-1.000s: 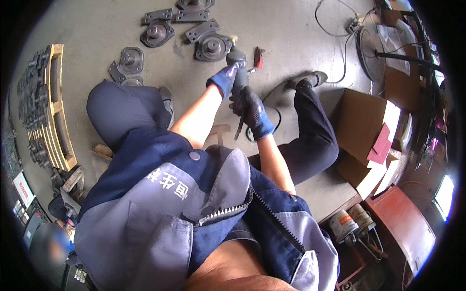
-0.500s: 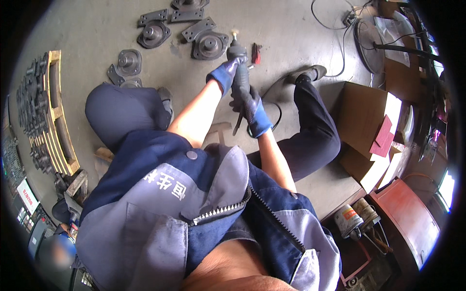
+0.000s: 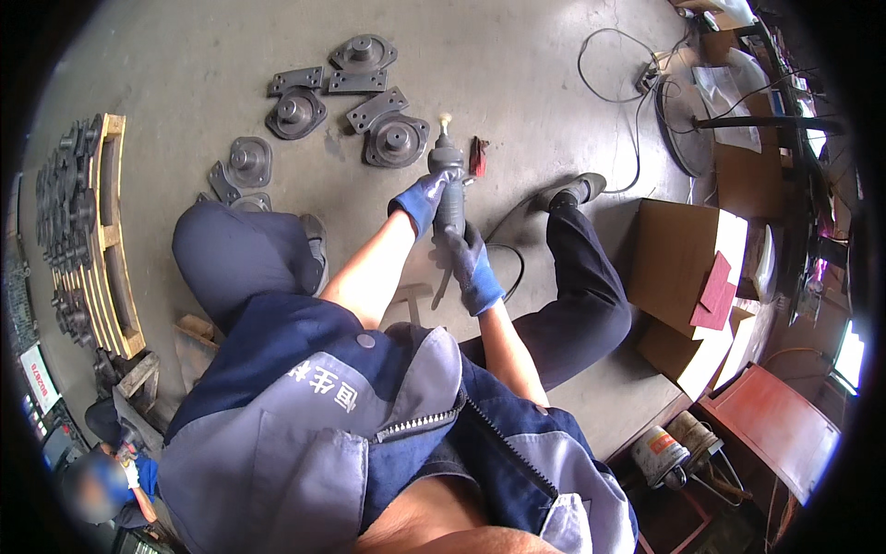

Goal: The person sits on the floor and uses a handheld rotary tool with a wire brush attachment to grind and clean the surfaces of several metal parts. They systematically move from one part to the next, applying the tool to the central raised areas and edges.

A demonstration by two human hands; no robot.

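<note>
Head view: The fingers of a gloved left hand curl around the front of a dark, cylindrical power tool, while those of the gloved right hand wrap its rear end. The tool sits over a grey floor, its pale tip pointing away from the person, near but apart from a flanged metal part. A small red object lies just right of it; a cardboard box stands farther right, a loaded wooden pallet far left.
</note>
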